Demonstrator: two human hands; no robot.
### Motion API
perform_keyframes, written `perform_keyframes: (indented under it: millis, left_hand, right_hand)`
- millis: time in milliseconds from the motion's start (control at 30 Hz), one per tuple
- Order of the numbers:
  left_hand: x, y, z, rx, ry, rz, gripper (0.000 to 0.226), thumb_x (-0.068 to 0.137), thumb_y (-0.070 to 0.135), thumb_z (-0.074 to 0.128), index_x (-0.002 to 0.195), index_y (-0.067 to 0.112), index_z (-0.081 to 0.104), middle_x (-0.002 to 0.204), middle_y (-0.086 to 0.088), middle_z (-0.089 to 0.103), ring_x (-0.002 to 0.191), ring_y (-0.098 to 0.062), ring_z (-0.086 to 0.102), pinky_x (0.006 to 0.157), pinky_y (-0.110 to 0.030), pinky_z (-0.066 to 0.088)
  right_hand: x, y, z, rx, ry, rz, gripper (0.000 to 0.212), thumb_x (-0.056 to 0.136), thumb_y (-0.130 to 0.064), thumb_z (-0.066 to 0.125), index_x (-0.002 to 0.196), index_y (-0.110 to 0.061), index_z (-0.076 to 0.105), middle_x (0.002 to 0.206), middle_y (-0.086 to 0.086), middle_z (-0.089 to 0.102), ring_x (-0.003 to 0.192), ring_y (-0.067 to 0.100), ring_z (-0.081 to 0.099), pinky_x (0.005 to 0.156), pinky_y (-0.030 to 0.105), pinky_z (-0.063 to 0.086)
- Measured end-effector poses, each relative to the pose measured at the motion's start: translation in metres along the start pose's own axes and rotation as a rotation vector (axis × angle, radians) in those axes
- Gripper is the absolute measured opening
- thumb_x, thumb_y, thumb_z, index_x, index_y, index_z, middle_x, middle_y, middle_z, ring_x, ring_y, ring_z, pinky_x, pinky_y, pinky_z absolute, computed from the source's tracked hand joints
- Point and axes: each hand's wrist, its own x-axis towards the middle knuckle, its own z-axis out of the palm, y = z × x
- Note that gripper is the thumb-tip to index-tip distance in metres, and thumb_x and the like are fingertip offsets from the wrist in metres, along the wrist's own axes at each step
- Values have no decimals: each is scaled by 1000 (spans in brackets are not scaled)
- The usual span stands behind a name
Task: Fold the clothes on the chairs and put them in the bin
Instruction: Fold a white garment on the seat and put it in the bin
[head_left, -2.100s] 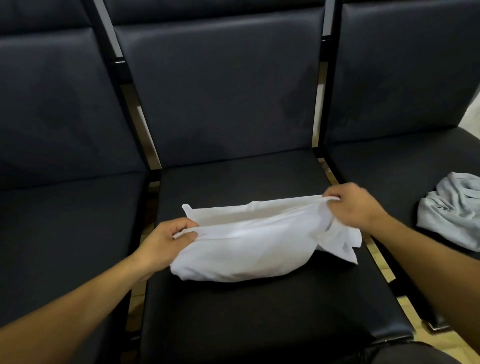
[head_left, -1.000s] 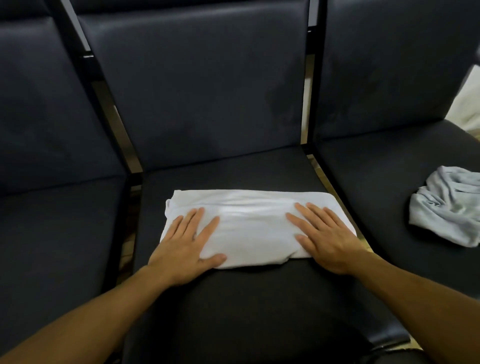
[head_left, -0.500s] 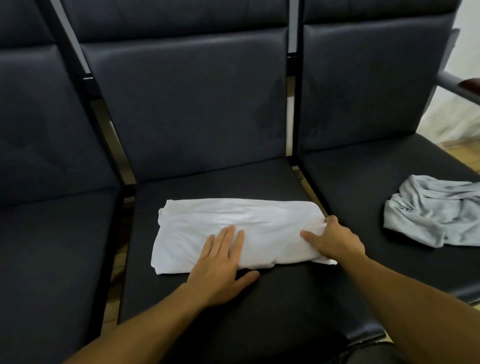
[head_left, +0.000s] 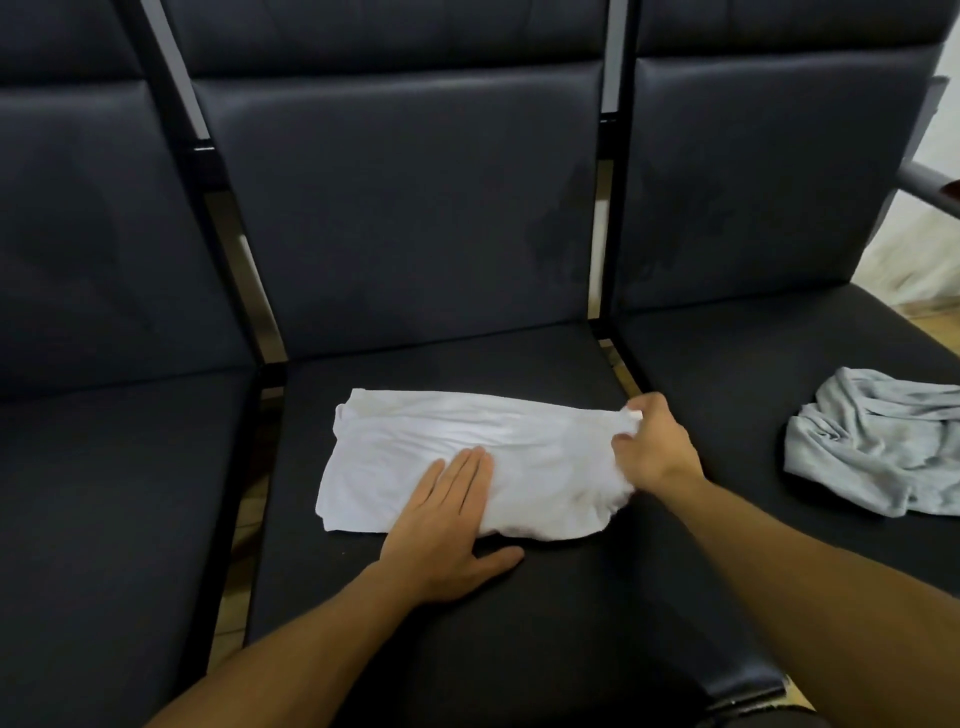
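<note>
Status: white cotton garment, folded into a long strip (head_left: 467, 457), lies flat across the seat of the middle black padded chair (head_left: 426, 639), long axis running 9 to 3 o'clock. Left hand (head_left: 447, 535) rests palm-down on the strip's near edge, roughly mid-length; fingers straight and pressed together, thumb splayed out onto bare seat toward 3 o'clock. Right hand (head_left: 649, 447) sits at the strip's 3 o'clock end, fingers curled, pinching the far corner of the fabric, which bunches and lifts slightly at the grip.

Likely step: fold the 3 o'clock end over toward 9 o'clock to halve the strip. To do it clean:
- keep the left palm flat as the anchor and crease line, so lower layers don't drag
- near corner at the right end looks loose and rounded; grab it too, otherwise the flap goes over skewed
- lift low, carry straight across, line up edges with the 9 o'clock end, then smooth outward

Crumpled light grey garment (head_left: 878, 441) sits on the seat of the right-hand chair (head_left: 727, 364) at 3 o'clock, well apart, not yet folded. Bin not in view.
</note>
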Motion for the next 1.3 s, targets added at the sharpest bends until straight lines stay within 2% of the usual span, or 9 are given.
perform_keyframes:
  millis: [100, 233, 333, 467, 767, 933, 1067, 1200, 1300]
  left_hand:
    - [-1, -2, -1, -1, 9, -4, 111, 86, 85, 27, 161, 14, -16, 169, -1, -19, 155, -12, -18, 128, -40, -4]
    - [-1, 2, -11, 14, 17, 5, 106, 88, 84, 30, 162, 12, 12, 171, -4, 5, 158, -18, -1, 128, -40, 1]
    - [-4, 1, -24, -102, 23, -9, 50, 88, 80, 42, 107, 36, 57, 124, 11, 60, 120, -9, 49, 111, -31, 35]
    - [-14, -1, -38, -154, -162, -24, 43, 90, 75, 49, 70, 40, 34, 73, 14, 48, 65, -2, 43, 67, -23, 39]
    - [-18, -21, -51, -487, -174, -25, 30, 89, 64, 62, 76, 42, 48, 76, 18, 55, 75, 3, 55, 66, -13, 40]
    - [-28, -50, -54, -631, 140, -224, 39, 91, 66, 51, 91, 32, 70, 98, 15, 65, 94, -6, 61, 81, -29, 53]
    - [-35, -66, -63, -828, 235, -715, 43, 88, 62, 63, 110, 33, 40, 99, 1, 60, 84, -14, 63, 69, -33, 53]
    - [-27, -54, -70, -1010, 101, -663, 88, 84, 52, 75, 142, 55, 9, 119, 6, 60, 101, -19, 66, 71, -27, 54]
    - [-7, -39, -72, -1112, 137, -555, 75, 88, 31, 77, 131, 59, 22, 111, 24, 51, 94, 0, 60, 61, -10, 48]
  right_hand:
    - [2, -54, 3, 201, -34, -67, 54, 90, -11, 65, 138, -18, 41, 125, 15, 58, 109, 32, 61, 92, 48, 55]
    - [-16, -140, 21, 471, -257, -186, 62, 90, -8, 67, 142, -21, 35, 125, 12, 52, 106, 29, 61, 50, 25, 56]
    - [-36, -181, 38, 617, -547, -280, 68, 92, -9, 67, 148, -28, 32, 123, 13, 57, 101, 27, 70, 79, 38, 63]
    - [-34, -161, 66, 358, -520, -507, 35, 101, -5, 50, 131, -19, 60, 124, 2, 66, 109, 17, 67, 96, 32, 56]
    - [2, -78, 98, -616, -514, -607, 50, 103, -41, 37, 152, -47, 29, 167, -14, 7, 153, 17, 3, 122, 40, 14]
    - [5, -78, 104, -723, -336, -488, 55, 91, -59, 45, 142, -46, 28, 147, -2, 25, 126, 29, 29, 103, 43, 37]
    - [12, -83, 101, -722, -199, -503, 50, 88, -63, 50, 131, -38, 42, 135, 3, 29, 119, 28, 32, 102, 41, 38]
    - [18, -87, 102, -470, -390, -355, 70, 86, -46, 66, 141, -48, 23, 131, 4, 24, 113, 28, 35, 91, 39, 44]
    - [20, -102, 93, -308, -543, -263, 84, 87, -26, 71, 147, -47, 16, 135, 7, 33, 103, 29, 50, 78, 38, 48]
